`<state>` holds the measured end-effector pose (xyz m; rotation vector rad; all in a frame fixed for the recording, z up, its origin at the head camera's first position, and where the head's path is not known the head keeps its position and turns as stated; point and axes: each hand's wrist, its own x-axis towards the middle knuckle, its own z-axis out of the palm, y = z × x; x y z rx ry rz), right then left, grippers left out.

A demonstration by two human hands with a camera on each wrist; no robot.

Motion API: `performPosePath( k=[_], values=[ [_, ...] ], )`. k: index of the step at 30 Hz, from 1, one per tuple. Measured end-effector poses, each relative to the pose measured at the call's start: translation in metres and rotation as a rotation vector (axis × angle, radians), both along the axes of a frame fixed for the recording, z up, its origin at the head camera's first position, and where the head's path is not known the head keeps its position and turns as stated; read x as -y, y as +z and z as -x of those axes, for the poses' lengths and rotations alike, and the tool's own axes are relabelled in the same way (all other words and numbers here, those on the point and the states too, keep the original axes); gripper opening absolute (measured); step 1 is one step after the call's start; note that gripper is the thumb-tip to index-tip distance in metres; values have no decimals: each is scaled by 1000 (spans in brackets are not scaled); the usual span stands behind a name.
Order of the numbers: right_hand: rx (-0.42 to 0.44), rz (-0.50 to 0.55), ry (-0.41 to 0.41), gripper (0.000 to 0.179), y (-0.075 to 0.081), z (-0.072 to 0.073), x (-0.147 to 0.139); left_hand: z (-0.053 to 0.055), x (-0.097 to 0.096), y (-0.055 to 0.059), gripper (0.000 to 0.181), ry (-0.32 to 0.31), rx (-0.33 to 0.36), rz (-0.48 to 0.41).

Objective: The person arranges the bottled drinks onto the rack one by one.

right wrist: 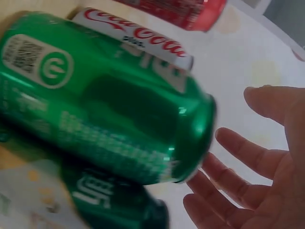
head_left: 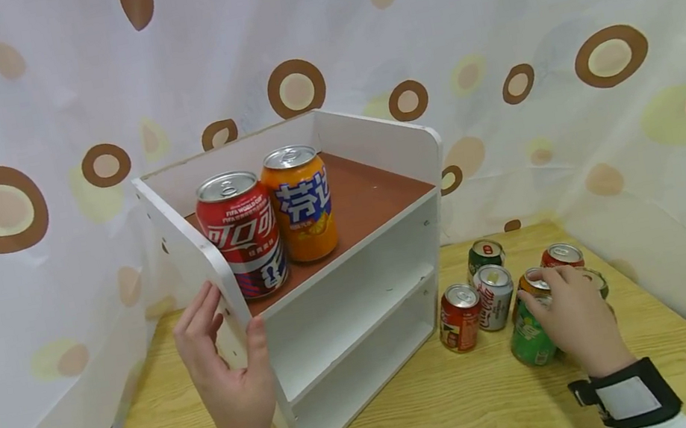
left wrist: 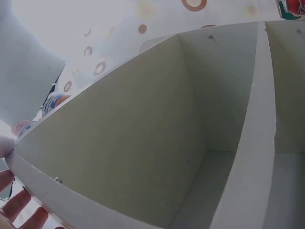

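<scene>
Green cylindrical metal drink can [head_left: 531, 340] stands upright on the pale wood-grain table [head_left: 417, 413], just below the thumb side of the right hand [head_left: 582, 321]. That hand holds nothing: its thumb and fingers [right wrist: 252, 160] are spread around the can's top end, and whether any fingertip touches the rim cannot be told. Taking this can cleanly looks like the step in hand; it would go best with the thumb lowered down the near wall and the fingers down the opposite one, below the narrowed shoulder, before pinching and lifting straight up. Neighbours stand close, so slim fingertips and a vertical pull should avoid knocking them: an orange can [head_left: 528, 287] beneath the fingertips, a red-topped metal can [head_left: 562, 254] beyond the knuckles, and a silver Coca-Cola can [head_left: 494, 301] to the thumb's left. Well to the left of that grasp, the left hand [head_left: 231, 384] straddles the side panel of the white three-level shelf unit [head_left: 349, 292], thumb at the front edge, fingers on the outer face; light steadying pressure there should be enough.
</scene>
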<state>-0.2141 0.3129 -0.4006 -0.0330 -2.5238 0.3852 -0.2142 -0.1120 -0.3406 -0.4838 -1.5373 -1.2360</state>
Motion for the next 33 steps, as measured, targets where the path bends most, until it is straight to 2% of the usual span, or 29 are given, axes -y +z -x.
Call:
performPosePath(
  k=[8, 15, 21, 28, 33],
  values=[
    [18, -17, -49, 55, -25, -1, -8, -1, -1, 0, 56, 8, 11, 17],
    [-12, -33, -40, 63, -34, 2, -8, -1, -1, 0, 57, 9, 13, 14],
    [-36, -119, -32, 69, -41, 4, -8, 0, 0, 0, 57, 10, 9, 8],
    [-104, -222, 5, 105, -51, 6, -12, -1, 0, 0, 59, 12, 3, 2],
    [-113, -220, -8, 112, -54, 5, -10, -1, -1, 0, 59, 13, 5, 3]
  ],
)
